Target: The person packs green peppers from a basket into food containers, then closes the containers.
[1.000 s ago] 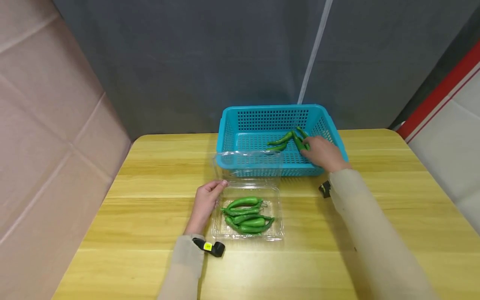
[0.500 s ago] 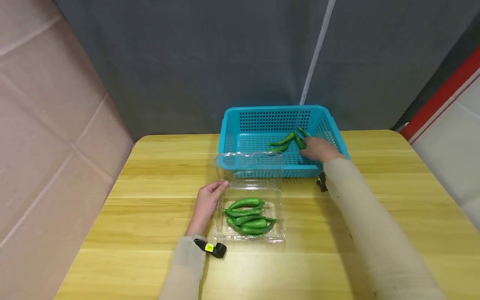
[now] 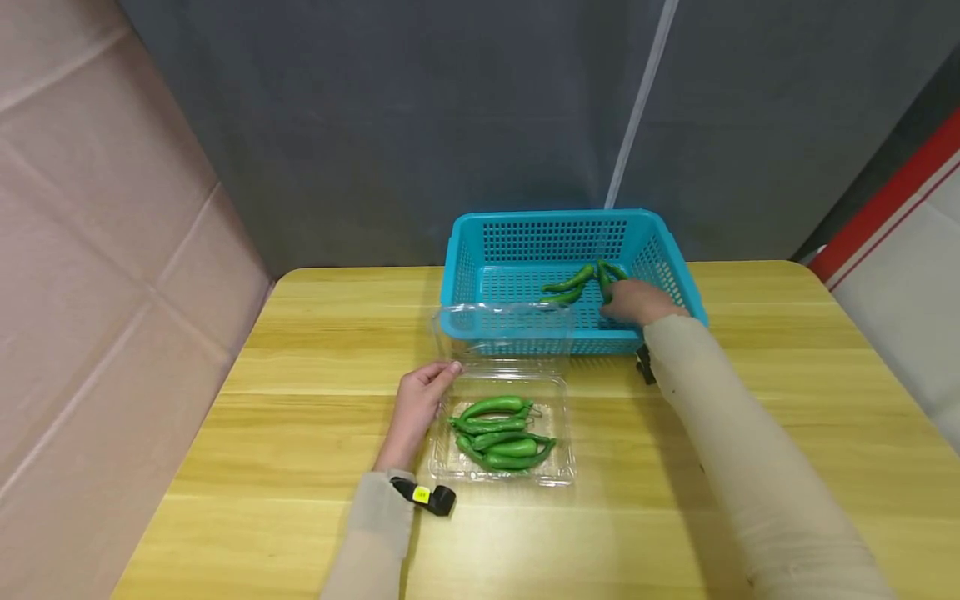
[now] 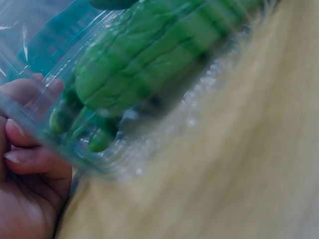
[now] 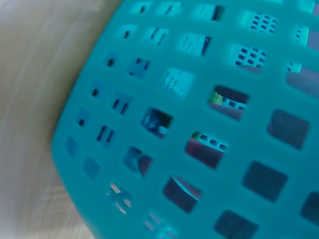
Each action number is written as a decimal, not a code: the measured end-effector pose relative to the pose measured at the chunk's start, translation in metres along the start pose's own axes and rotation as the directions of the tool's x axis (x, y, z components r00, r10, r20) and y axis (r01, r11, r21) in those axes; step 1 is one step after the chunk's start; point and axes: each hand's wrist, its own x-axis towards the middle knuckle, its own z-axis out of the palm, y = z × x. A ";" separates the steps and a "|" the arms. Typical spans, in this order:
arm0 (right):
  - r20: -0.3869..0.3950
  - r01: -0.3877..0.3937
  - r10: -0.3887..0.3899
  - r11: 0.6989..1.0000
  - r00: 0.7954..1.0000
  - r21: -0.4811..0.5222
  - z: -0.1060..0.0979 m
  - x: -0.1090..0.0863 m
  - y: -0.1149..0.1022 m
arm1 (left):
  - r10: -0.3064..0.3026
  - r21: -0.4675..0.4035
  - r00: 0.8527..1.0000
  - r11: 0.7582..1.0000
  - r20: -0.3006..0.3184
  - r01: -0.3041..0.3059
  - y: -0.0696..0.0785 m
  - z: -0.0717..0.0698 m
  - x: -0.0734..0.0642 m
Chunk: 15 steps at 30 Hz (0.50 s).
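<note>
At the left side of a clear plastic clamshell container [image 3: 566,467], my left hand [image 3: 420,400] pinches its edge near the hinge. In the left wrist view the fingers [image 4: 40,162] are curled at the container's wall. Several green chili peppers [image 3: 498,427] lie in its base, and its raised lid [image 3: 506,333] leans toward a blue basket [image 3: 555,217]. Inside the basket's right part, my right hand [image 3: 637,302] grips a green chili pepper [image 3: 604,282]; its fingertips are hidden. In the right wrist view the basket wall [image 5: 199,154] covers most of the hand.
More green chili peppers [image 3: 567,281] lie on the basket floor, left of my right hand. Everything stands on a wooden table [image 3: 315,333]. A dark grey curtain [image 3: 375,125] hangs behind it, with a pale wall [image 3: 105,250] on the left.
In the basket, my right hand has lowered its fingers among the chili peppers, and those beside it have shifted. My left hand keeps its hold on the container.
</note>
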 end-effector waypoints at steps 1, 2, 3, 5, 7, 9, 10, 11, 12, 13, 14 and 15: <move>0.004 0.000 0.000 1.000 1.000 -0.001 0.001 0.000 0.000 | 0.001 0.002 1.000 1.000 0.001 -0.002 0.000 0.000 0.000; 0.008 -0.001 0.001 1.000 1.000 -0.003 0.001 0.001 0.000 | 0.004 0.005 1.000 1.000 0.001 -0.004 0.000 0.000 0.000; 0.008 -0.002 0.003 1.000 1.000 -0.007 0.002 0.001 0.001 | 0.007 0.006 1.000 1.000 0.001 -0.007 0.000 0.000 0.000; 0.006 0.000 0.000 1.000 1.000 -0.009 0.003 0.002 0.001 | 0.008 0.012 1.000 1.000 0.000 -0.008 0.000 0.000 0.000; 0.005 -0.003 0.003 1.000 1.000 -0.015 0.004 0.003 0.002 | 0.009 0.016 1.000 1.000 0.000 -0.009 -0.001 0.000 0.001; -0.004 -0.006 0.006 1.000 1.000 -0.014 0.005 0.004 0.003 | 0.008 0.011 1.000 1.000 0.001 -0.009 -0.001 0.000 0.001; -0.004 -0.011 0.011 1.000 1.000 -0.012 0.005 0.004 0.003 | 0.008 0.010 1.000 1.000 0.001 -0.008 -0.001 0.000 0.001; -0.005 -0.017 0.017 1.000 1.000 -0.007 0.006 0.004 0.003 | 0.007 0.009 1.000 1.000 0.002 -0.007 -0.001 0.000 0.001; -0.004 -0.031 0.031 1.000 1.000 -0.002 0.006 0.004 0.003 | 0.008 0.007 1.000 1.000 0.001 -0.008 -0.001 0.000 0.001; -0.002 -0.042 0.042 0.999 0.999 0.003 0.006 0.004 0.003 | 0.009 0.006 1.000 1.000 0.001 -0.009 -0.001 0.000 0.001; 0.003 -0.050 0.050 0.999 0.999 0.008 0.006 0.004 0.004 | 0.010 0.003 1.000 1.000 0.001 -0.010 -0.001 0.000 0.001; 0.009 -0.059 0.059 0.998 0.998 0.014 0.006 0.004 0.004 | 0.012 0.003 1.000 1.000 -0.001 -0.012 -0.001 0.000 0.001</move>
